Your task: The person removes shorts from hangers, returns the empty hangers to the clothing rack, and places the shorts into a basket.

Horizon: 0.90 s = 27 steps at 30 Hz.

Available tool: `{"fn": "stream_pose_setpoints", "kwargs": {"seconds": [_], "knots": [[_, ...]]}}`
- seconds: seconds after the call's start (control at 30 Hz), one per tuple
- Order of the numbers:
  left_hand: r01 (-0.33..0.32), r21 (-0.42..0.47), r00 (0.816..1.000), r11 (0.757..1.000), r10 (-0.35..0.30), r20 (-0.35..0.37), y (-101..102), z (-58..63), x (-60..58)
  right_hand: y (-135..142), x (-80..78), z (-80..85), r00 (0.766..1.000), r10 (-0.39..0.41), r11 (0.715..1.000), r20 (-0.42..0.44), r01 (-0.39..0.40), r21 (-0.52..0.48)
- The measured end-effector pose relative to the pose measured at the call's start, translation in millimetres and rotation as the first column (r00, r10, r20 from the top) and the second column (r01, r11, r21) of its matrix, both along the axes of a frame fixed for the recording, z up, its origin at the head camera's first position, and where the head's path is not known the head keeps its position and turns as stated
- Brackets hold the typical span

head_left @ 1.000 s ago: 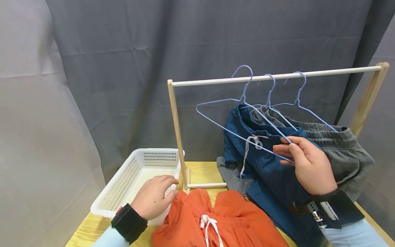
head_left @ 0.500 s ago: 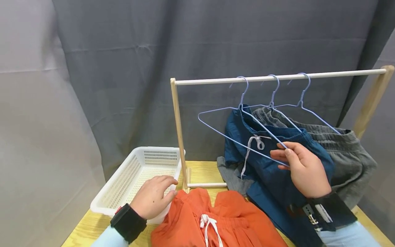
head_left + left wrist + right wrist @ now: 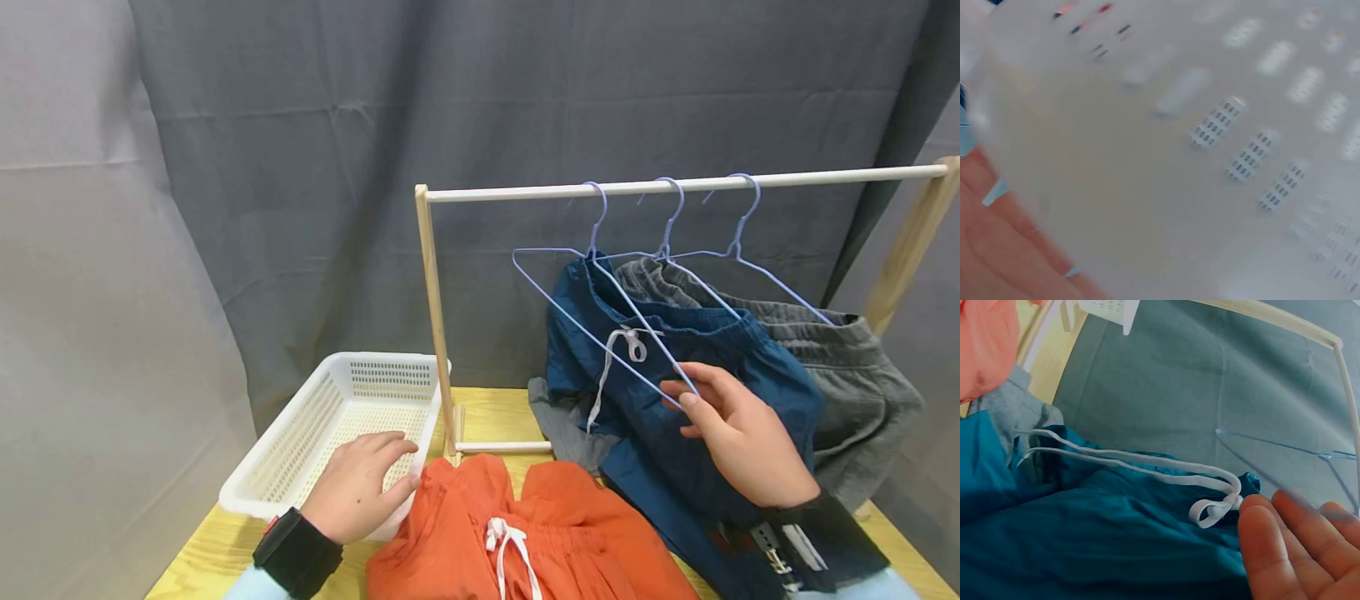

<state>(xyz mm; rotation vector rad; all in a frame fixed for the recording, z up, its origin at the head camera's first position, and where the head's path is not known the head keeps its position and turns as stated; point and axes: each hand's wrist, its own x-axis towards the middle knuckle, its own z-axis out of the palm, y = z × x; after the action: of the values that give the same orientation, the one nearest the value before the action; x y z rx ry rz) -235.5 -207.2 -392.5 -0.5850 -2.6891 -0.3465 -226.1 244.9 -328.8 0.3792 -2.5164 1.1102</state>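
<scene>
An unloaded lavender wire hanger [image 3: 562, 315] hooks over the rack's rail [image 3: 495, 195]. At its lower right corner my right hand [image 3: 750, 433] pinches the wire between thumb and fingers. Behind it, blue pants [image 3: 720, 333] with a white drawstring [image 3: 1147, 462] hang from a second hanger [image 3: 666, 233]. Grey pants [image 3: 847, 367] hang farther right on a third hanger [image 3: 780, 279]. My left hand [image 3: 360, 483], fingers relaxed and holding nothing, is over the near right side of a white basket [image 3: 247, 475], left of orange pants [image 3: 540, 533] with a white bow.
The wooden rack's left post [image 3: 435, 325] rises just behind the basket, and its right post [image 3: 907, 250] stands beyond the grey pants. A wood-grain table [image 3: 495, 408] carries everything. Grey cloth [image 3: 300, 167] closes off the back and sides.
The front hanger's hook came down onto the rail. Its body then swung right as my right hand moved lower. My left hand shifted slightly left.
</scene>
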Motion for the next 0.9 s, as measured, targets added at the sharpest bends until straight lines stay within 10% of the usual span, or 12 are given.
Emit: {"fn": "stream_pose_setpoints", "kwargs": {"seconds": [0.43,0.9], "knots": [[-0.208,-0.018,0.978,0.978,0.208,-0.018,-65.6,-10.5,1.9,3.2,3.8,-20.8,0.996,0.019,0.999,0.093,-0.022,0.031],[-0.404,-0.009,0.906,0.915,0.401,0.137,-141.6,-27.2,-8.2,3.4,6.5,-30.1,0.987,-0.009,0.999,0.159,0.003,0.037]]}}
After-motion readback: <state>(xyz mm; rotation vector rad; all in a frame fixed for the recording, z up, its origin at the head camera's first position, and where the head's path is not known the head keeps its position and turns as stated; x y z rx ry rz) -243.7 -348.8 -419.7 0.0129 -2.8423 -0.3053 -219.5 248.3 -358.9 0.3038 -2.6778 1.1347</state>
